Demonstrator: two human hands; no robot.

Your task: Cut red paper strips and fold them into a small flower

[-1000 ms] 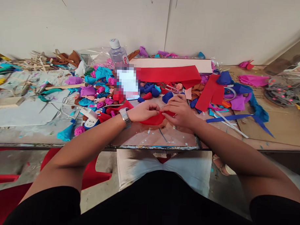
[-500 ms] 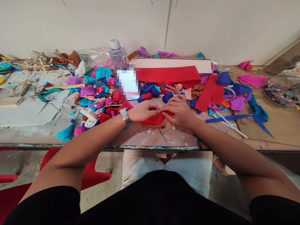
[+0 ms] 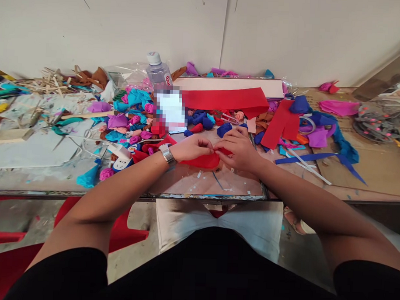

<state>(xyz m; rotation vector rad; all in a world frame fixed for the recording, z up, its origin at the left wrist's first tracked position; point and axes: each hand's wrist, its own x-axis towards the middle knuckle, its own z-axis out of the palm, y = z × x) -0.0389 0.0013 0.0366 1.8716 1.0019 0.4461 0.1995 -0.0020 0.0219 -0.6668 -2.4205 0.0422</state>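
A strip of red crepe paper (image 3: 203, 161) is held between my two hands above the front of the table. My left hand (image 3: 193, 149), with a metal watch (image 3: 167, 154) at the wrist, pinches it between thumb and fingers. Close beside it, my right hand (image 3: 240, 148) also grips the paper, fingers bent and thumb pressed in. Part of the red paper is hidden under the fingers. Just beyond the hands lie a crumpled blue paper piece (image 3: 224, 129) and a small red one (image 3: 197, 129).
A phone (image 3: 172, 110) leans in front of a clear bottle (image 3: 159, 74). Red strips (image 3: 228, 100) lie behind the hands. To the left are heaped paper flowers, a power strip (image 3: 123, 163) and green-handled pliers (image 3: 65, 124). Blue ribbon (image 3: 318, 159) and a tape roll (image 3: 307, 125) lie right.
Both hands stay in nearly the same place, pinching the red paper. The paper under my left hand lies a little differently. One trouser leg has shifted slightly left.
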